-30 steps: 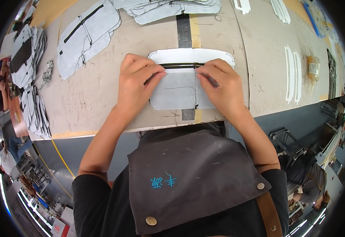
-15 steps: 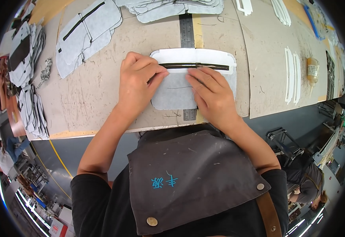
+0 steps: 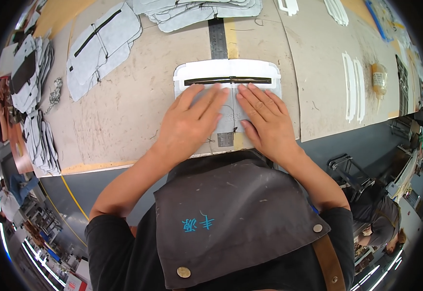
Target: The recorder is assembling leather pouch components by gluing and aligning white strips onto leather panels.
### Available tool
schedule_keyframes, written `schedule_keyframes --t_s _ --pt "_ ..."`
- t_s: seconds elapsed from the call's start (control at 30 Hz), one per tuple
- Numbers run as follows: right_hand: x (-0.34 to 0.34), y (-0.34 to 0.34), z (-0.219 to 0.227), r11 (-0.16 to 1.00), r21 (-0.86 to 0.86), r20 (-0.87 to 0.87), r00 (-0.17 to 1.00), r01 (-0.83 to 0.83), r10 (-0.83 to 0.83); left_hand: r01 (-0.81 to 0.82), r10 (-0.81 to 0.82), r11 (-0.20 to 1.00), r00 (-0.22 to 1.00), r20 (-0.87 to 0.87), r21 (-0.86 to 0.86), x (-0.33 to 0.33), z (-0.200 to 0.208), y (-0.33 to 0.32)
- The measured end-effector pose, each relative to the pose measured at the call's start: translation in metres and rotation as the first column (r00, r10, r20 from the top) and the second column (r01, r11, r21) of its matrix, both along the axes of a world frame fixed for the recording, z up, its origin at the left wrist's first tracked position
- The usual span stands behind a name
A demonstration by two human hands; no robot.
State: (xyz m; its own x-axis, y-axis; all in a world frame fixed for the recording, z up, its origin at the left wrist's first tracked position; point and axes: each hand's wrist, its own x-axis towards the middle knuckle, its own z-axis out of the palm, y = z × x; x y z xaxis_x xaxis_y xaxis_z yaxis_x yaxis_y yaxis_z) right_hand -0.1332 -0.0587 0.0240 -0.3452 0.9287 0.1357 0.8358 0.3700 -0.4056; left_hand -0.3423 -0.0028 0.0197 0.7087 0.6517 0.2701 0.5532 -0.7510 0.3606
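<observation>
A pale rounded panel (image 3: 203, 69) lies flat on the table in front of me, with a white band along its far part. A black zipper strip (image 3: 252, 81) runs across it inside a white frame. My left hand (image 3: 191, 121) lies flat on the panel's near left half, fingertips at the frame's lower edge. Flat on the right half rests my right hand (image 3: 270, 121), its fingers stretched out toward the same edge. Both hands are open, covering much of the panel's lower part. A thin dark thread trails between them. Under the panel runs a metal ruler (image 3: 217, 40).
Panels with zippers (image 3: 105, 46) lie at the far left, beside a stack of panels (image 3: 206, 12). More piles (image 3: 39, 140) hang at the left edge. White frames (image 3: 353, 87) and a glue bottle (image 3: 379, 80) are at right. A person (image 3: 381, 218) is at lower right.
My left hand has gone from pinching at the zipper's left end to lying flat on the panel, nearer the middle. My right hand's fingers have straightened.
</observation>
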Motion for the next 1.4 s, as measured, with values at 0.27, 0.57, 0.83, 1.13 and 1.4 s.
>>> schedule_keyframes --t_s 0.27,0.57,0.83,1.13,1.4 --pt "0.022 0.001 0.001 0.999 0.028 -0.191 0.981 0.036 -0.030 -0.004 0.005 1.000 0.997 -0.072 0.023 -0.003 -0.003 -0.002" --pt "0.045 0.001 0.005 0.990 0.085 0.121 0.985 0.115 -0.125 -0.187 0.191 0.979 0.981 -0.041 0.076 -0.039 -0.004 0.009" --pt "0.051 0.002 0.000 0.980 -0.030 -0.076 0.977 0.195 -0.197 -0.231 0.267 0.944 0.955 0.133 -0.238 -0.044 0.000 0.030" --pt "0.024 0.055 0.007 0.993 0.011 -0.282 0.953 0.116 -0.109 -0.148 0.148 0.989 0.968 0.202 -0.018 0.031 -0.012 0.050" --pt "0.012 0.082 -0.004 0.999 -0.011 -0.355 0.934 0.035 -0.037 -0.161 0.163 0.987 0.952 0.259 -0.029 0.036 -0.015 0.054"
